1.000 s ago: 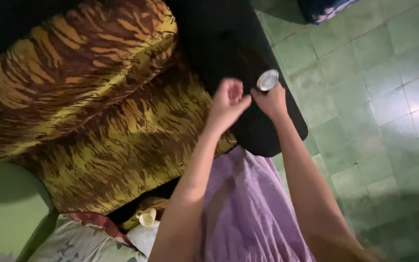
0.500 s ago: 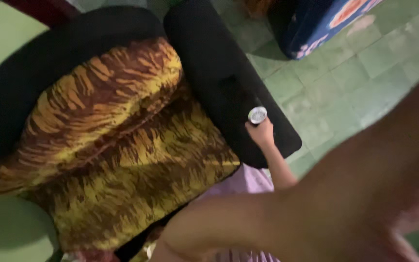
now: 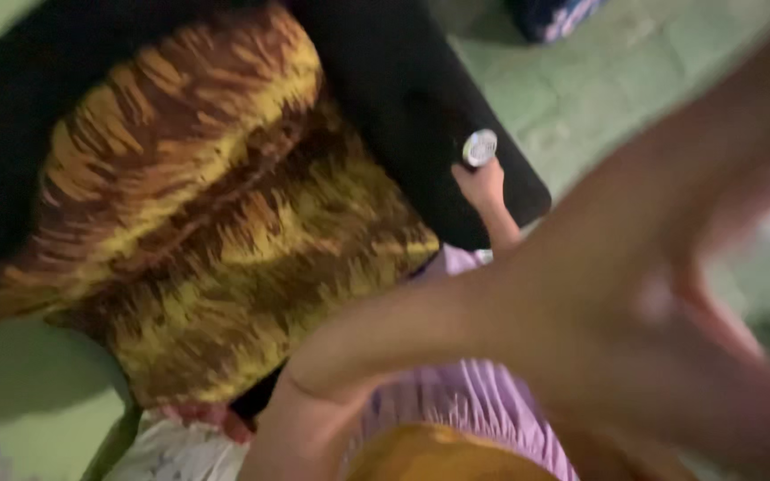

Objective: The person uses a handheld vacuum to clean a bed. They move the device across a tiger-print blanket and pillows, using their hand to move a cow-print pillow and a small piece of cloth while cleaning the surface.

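Observation:
My right hand point(image 3: 483, 184) is closed around a small round container point(image 3: 479, 147) with a pale, silvery top, held against the black armrest point(image 3: 421, 98) of an armchair. My left arm is raised close to the camera and crosses the view as a large blur. My left hand point(image 3: 679, 223) is at the right, too blurred to show its fingers. It is well apart from the container.
The armchair's seat and back carry a yellow-and-brown striped cover point(image 3: 225, 214). Green floor tiles point(image 3: 599, 80) lie to the right, with a blue patterned thing point(image 3: 554, 13) at the top. A purple garment point(image 3: 465, 401) covers my lap. Pale patterned cloth point(image 3: 171, 450) lies lower left.
My left hand has left the container and risen toward the camera, filling the right of the view. My right hand still holds the container by the armrest.

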